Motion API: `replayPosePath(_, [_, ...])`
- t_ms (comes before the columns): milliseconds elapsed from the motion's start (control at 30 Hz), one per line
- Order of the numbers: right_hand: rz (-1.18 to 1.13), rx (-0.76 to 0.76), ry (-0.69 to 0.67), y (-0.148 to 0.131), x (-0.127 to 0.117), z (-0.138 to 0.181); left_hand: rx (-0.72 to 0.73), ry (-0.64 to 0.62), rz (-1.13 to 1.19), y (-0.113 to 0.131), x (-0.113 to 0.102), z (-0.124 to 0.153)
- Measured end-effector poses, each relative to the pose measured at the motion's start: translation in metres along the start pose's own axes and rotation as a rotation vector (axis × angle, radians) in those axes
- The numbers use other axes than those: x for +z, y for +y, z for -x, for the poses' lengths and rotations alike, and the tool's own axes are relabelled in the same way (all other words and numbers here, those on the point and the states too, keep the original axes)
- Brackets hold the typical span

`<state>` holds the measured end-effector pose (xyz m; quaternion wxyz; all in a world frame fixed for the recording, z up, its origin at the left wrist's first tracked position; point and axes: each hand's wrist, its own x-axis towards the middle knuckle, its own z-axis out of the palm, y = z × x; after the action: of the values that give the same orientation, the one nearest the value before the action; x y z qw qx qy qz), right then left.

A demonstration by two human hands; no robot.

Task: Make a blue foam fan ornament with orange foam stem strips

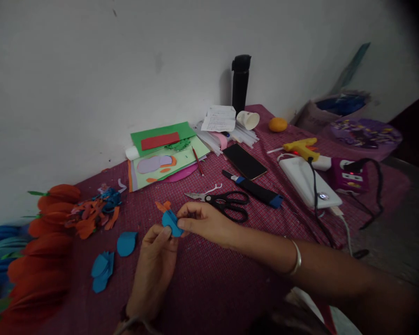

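Note:
A small blue foam petal is pinched between both hands just above the maroon cloth. My left hand comes up from below, its fingertips closed on the petal's lower edge. My right hand, with a silver bangle on the wrist, reaches in from the right with fingers closed on the petal's right side. A small orange foam scrap lies just behind the petal. More blue petals lie on the cloth to the left.
Black scissors lie just behind my right hand. A utility knife, phone, yellow glue gun, white power bank and cable sit to the right. Foam sheets and a black flask stand by the wall. Orange foam flowers pile at left.

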<state>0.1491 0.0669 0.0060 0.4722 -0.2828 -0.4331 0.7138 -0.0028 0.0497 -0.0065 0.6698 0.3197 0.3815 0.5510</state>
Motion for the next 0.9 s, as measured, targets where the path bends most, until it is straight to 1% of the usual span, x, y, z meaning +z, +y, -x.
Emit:
replayPosePath(167, [-0.024,0.033,-0.007,-0.004,0.004,0.003,-0.030,-0.054,0.002,0.001,-0.006,0.000])
replayPosePath(400, [0.002,0.018,-0.094,-0.006,0.008,0.006,-0.104,-0.118,0.001,0.006,-0.009,0.001])
replayPosePath(600, [0.017,0.040,-0.085,-0.004,0.010,0.004,-0.132,-0.065,0.007,0.003,-0.010,0.001])
replayPosePath(733, [-0.028,0.072,-0.132,-0.004,0.007,0.002,-0.136,-0.040,-0.014,0.001,-0.011,-0.002])
replayPosePath(800, [-0.049,0.094,-0.133,-0.004,0.004,0.002,-0.129,0.007,-0.104,0.003,-0.011,-0.001])
replayPosePath(900, [-0.041,0.109,-0.075,-0.002,0.005,0.002,-0.098,0.064,-0.281,0.009,-0.003,0.003])
